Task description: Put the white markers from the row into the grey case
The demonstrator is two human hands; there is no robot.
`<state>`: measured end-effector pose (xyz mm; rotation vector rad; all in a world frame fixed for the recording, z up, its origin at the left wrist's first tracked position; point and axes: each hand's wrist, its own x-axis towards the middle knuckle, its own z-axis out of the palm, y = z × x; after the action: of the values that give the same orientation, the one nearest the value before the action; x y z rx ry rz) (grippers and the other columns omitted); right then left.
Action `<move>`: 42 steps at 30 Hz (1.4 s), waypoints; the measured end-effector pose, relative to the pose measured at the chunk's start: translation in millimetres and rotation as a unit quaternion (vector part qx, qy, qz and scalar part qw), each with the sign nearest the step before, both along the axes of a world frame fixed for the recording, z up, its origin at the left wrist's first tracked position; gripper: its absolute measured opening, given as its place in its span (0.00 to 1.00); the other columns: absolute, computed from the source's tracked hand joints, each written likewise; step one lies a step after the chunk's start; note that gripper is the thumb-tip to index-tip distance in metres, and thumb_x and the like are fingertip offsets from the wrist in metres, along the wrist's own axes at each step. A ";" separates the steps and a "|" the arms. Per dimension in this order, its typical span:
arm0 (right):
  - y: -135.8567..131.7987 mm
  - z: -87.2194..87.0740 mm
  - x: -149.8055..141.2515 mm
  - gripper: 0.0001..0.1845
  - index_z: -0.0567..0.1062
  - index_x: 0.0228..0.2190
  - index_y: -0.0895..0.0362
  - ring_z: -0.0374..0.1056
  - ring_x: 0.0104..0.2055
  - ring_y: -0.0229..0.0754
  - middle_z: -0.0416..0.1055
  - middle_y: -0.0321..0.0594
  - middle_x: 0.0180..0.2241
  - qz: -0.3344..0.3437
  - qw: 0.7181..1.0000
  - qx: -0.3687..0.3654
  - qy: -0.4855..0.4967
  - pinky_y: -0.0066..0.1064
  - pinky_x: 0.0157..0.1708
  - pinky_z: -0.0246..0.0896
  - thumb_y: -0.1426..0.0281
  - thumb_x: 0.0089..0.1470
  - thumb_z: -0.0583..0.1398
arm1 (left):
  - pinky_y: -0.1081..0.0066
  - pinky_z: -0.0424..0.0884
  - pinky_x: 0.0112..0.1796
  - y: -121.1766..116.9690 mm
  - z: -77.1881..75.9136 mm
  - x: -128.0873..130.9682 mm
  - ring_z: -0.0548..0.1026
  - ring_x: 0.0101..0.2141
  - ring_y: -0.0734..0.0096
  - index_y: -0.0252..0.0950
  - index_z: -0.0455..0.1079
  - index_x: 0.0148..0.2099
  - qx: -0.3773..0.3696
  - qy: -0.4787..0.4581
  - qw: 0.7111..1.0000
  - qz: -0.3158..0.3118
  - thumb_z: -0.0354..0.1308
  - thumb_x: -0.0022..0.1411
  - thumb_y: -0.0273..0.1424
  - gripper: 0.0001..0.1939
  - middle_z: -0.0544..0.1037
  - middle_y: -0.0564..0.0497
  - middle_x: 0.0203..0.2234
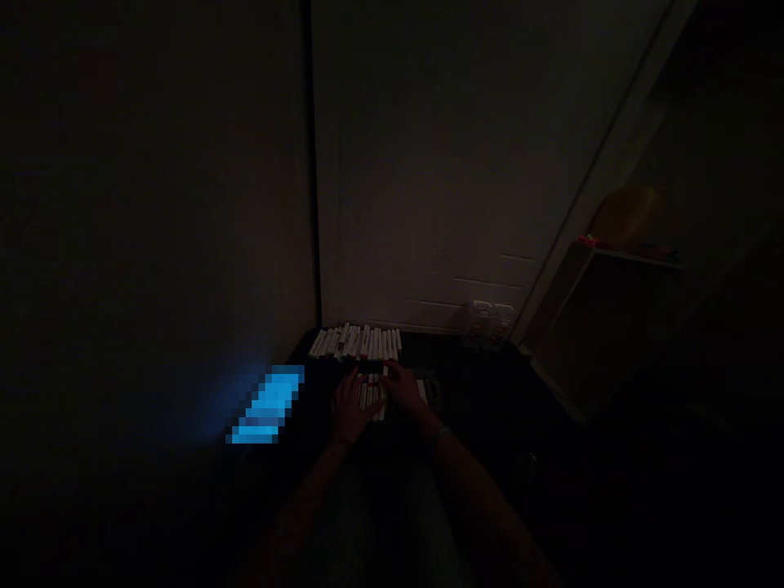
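White markers [371, 398] stand or lie side by side between my two hands, apparently in a dark case whose edge [436, 394] shows at the right. My left hand [350, 410] rests at their left side, fingers spread and thumb reaching across the front. My right hand [404, 387] is at the far right end of the group, its fingertips closed around a white marker [385, 371]. Behind both hands, a row of white markers [361, 343] with coloured ends lies on the dark table. The dim light hides finer detail.
A bright blue, pixelated screen [268, 406] glows at the left. Two clear packages [488, 324] stand against the pale panel [429, 188] at the back. To the right, a shelf unit [560, 302] carries a rounded orange object [628, 214].
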<state>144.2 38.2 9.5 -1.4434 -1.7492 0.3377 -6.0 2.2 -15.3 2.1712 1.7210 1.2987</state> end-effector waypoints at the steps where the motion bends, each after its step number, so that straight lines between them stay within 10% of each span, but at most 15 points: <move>1: -0.3 -1.7 0.4 0.20 0.69 0.46 0.50 0.65 0.36 0.38 0.72 0.34 0.29 -0.003 1.000 0.004 -0.008 0.27 0.37 0.57 0.66 0.48 0.59 | 0.56 0.53 0.52 -0.5 0.3 0.2 0.54 0.56 0.55 0.40 0.60 0.53 -0.003 0.007 1.000 0.004 0.58 0.48 0.45 0.31 0.57 0.45 0.57; 22: -0.5 -6.8 -0.5 0.14 0.72 0.42 0.46 0.56 0.46 0.44 0.62 0.42 0.44 -0.076 0.988 0.000 -0.132 0.36 0.44 0.49 0.60 0.54 0.54 | 0.60 0.54 0.51 -6.4 5.2 3.1 0.55 0.54 0.56 0.41 0.59 0.54 -0.019 0.054 0.998 0.014 0.59 0.44 0.48 0.35 0.59 0.46 0.56; 42: 10.6 -3.5 9.3 0.26 0.62 0.53 0.46 0.52 0.53 0.42 0.61 0.38 0.51 0.011 0.958 -0.101 -0.267 0.34 0.49 0.42 0.75 0.51 0.50 | 0.61 0.56 0.50 -11.8 12.1 5.5 0.57 0.53 0.58 0.41 0.58 0.54 -0.020 0.097 0.995 0.022 0.57 0.48 0.45 0.32 0.62 0.48 0.54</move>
<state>153.5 48.8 6.0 -1.7802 -2.2091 0.1453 -0.6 -9.6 -3.3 2.3170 1.8550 1.0838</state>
